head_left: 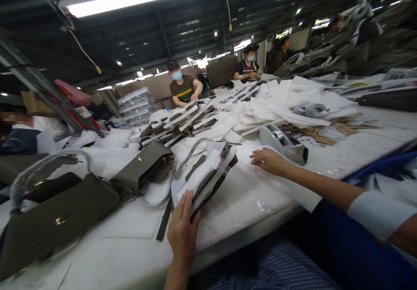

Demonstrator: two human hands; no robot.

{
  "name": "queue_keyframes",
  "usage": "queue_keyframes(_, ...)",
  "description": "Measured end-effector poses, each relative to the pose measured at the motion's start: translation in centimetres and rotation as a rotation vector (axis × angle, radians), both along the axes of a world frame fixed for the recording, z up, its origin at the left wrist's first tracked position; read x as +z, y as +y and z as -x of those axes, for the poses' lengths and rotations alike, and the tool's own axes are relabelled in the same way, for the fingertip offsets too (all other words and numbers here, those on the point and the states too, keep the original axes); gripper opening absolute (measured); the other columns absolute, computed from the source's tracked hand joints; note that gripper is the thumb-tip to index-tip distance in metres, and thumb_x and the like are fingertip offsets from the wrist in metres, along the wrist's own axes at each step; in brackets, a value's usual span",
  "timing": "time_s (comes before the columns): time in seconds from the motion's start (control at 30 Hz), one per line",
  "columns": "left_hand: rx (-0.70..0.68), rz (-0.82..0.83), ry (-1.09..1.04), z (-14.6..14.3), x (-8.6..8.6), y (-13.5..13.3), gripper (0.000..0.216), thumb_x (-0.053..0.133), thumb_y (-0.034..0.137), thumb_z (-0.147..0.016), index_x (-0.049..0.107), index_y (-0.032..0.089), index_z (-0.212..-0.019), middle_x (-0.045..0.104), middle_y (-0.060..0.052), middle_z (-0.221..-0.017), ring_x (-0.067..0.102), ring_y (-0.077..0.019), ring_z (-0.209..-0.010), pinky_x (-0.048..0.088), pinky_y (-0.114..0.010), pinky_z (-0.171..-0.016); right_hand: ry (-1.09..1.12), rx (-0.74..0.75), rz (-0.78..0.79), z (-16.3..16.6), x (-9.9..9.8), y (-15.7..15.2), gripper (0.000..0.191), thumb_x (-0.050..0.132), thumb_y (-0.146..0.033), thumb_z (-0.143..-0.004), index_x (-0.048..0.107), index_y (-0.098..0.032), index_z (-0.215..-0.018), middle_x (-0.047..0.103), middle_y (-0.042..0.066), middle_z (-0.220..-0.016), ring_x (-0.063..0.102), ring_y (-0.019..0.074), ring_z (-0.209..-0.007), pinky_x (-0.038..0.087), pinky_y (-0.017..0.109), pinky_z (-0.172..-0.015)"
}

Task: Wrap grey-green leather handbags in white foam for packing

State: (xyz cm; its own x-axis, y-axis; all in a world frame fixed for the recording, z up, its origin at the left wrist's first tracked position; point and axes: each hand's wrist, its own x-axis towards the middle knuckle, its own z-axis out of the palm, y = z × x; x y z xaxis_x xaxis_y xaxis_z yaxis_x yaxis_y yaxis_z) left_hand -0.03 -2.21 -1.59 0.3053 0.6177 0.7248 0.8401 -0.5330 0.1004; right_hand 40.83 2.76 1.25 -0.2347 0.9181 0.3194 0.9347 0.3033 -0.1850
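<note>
An olive-grey handbag point(208, 173) stands on the table, its sides partly covered with white paper. My left hand point(183, 225) grips its near end, thumb on one side and fingers on the other. The bag's wrapped handle point(189, 159) curves up at its left. To the right, my right hand point(269, 161) has its fingers stretched out over white sheets on the table, holding nothing. Just beyond that hand sits a grey tape dispenser point(280, 141). A narrow dark strap point(164, 220) hangs beside the bag, near my left hand.
More olive handbags point(65, 212) with plastic-wrapped handles lie at the left. Behind are a row of part-wrapped bags point(182, 123) and a heap of white paper point(260, 107). Across the table, two masked co-workers point(185, 86) stand. Brown paper scraps point(321, 131) lie at the right.
</note>
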Motion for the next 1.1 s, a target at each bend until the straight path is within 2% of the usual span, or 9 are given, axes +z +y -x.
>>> queue_keyframes(0.13, 0.032, 0.022, -0.040, 0.0, 0.2, 0.1, 0.066, 0.060, 0.021, -0.093, 0.032, 0.027, -0.152, 0.058, -0.008, -0.141, 0.060, -0.0258, -0.123, 0.051, -0.039, -0.100, 0.174, 0.009, -0.014, 2.8, 2.2, -1.7, 0.028, 0.052, -0.037, -0.096, 0.077, -0.025, -0.102, 0.072, 0.006, -0.118, 0.064, 0.0274, -0.115, 0.040, 0.048, -0.108)
queue_keyframes(0.27, 0.064, 0.036, -0.077, -0.1, 0.2, 0.2, 0.067, 0.063, 0.021, -0.091, 0.034, 0.026, -0.151, 0.059, -0.009, -0.140, 0.061, -0.0256, -0.121, 0.051, -0.037, -0.100, 0.394, 0.227, 0.270, 6.7, 3.1, -4.6, 0.038, 0.051, -0.051, -0.095, 0.077, -0.025, -0.105, 0.075, 0.002, -0.111, 0.070, 0.0225, -0.104, 0.052, 0.034, -0.096)
queue_keyframes(0.37, 0.062, 0.042, -0.101, -0.1, 0.3, 0.2, 0.067, 0.065, 0.022, -0.090, 0.035, 0.026, -0.151, 0.058, -0.009, -0.140, 0.061, -0.0258, -0.121, 0.052, -0.037, -0.099, 0.320, 0.249, 0.327, 8.8, 1.8, -5.5, 0.049, 0.046, -0.054, -0.097, 0.069, -0.021, -0.124, 0.068, 0.007, -0.128, 0.062, 0.0259, -0.120, 0.046, 0.038, -0.106)
queue_keyframes(0.53, 0.046, 0.060, -0.120, -0.1, 0.5, 0.2, 0.068, 0.065, 0.020, -0.090, 0.036, 0.026, -0.150, 0.058, -0.009, -0.141, 0.060, -0.0268, -0.123, 0.051, -0.038, -0.100, 0.069, 0.219, 0.230, 12.0, -2.7, -3.8, 0.077, 0.048, -0.062, -0.093, 0.042, -0.010, -0.149, 0.034, 0.020, -0.155, 0.029, 0.0368, -0.145, 0.025, 0.055, -0.118)
queue_keyframes(0.63, 0.042, 0.041, -0.132, -0.5, 0.7, 0.3, 0.066, 0.065, 0.021, -0.090, 0.037, 0.025, -0.150, 0.060, -0.009, -0.139, 0.061, -0.0269, -0.122, 0.051, -0.038, -0.100, 0.058, 0.367, 0.108, 14.6, -3.8, -0.9, 0.067, 0.044, -0.056, -0.097, 0.044, -0.012, -0.148, 0.038, 0.018, -0.154, 0.031, 0.0333, -0.145, 0.023, 0.052, -0.120)
queue_keyframes(0.73, 0.045, 0.013, -0.144, -1.0, 1.1, 0.5, 0.066, 0.065, 0.020, -0.089, 0.038, 0.025, -0.149, 0.060, -0.009, -0.139, 0.061, -0.0266, -0.121, 0.050, -0.038, -0.100, 0.075, 0.547, -0.041, 17.4, -3.2, 2.5, 0.046, 0.052, -0.040, -0.095, 0.061, -0.014, -0.132, 0.059, 0.014, -0.138, 0.047, 0.0297, -0.135, 0.029, 0.045, -0.117)
queue_keyframes(0.83, 0.049, -0.013, -0.130, -1.4, 1.4, 0.8, 0.068, 0.067, 0.019, -0.088, 0.038, 0.025, -0.149, 0.060, -0.007, -0.139, 0.061, -0.0260, -0.121, 0.050, -0.037, -0.100, 0.110, 0.575, -0.098, 19.1, -2.3, 4.3, 0.031, 0.057, -0.028, -0.090, 0.071, -0.016, -0.115, 0.071, 0.009, -0.120, 0.059, 0.0282, -0.121, 0.039, 0.039, -0.111)
queue_keyframes(0.97, 0.044, -0.087, -0.090, -1.7, 2.2, 0.8, 0.066, 0.067, 0.018, -0.088, 0.041, 0.024, -0.148, 0.062, -0.007, -0.137, 0.062, -0.0243, -0.120, 0.050, -0.036, -0.100, 0.190, 0.553, -0.148, 18.2, -1.9, 1.1, 0.026, 0.058, -0.023, -0.089, 0.071, -0.016, -0.110, 0.073, 0.010, -0.112, 0.066, 0.0256, -0.107, 0.051, 0.038, -0.098)
queue_keyframes(1.1, -0.046, -0.155, -0.007, -2.8, 3.2, -0.3, 0.055, 0.061, 0.022, -0.093, 0.044, 0.021, -0.145, 0.061, -0.009, -0.137, 0.059, -0.0229, -0.124, 0.048, -0.037, -0.103, 0.283, 0.785, -0.266, 15.1, 0.2, -5.4, 0.020, 0.057, -0.018, -0.091, 0.070, -0.019, -0.107, 0.075, 0.007, -0.103, 0.069, 0.0182, -0.096, 0.056, 0.032, -0.089)
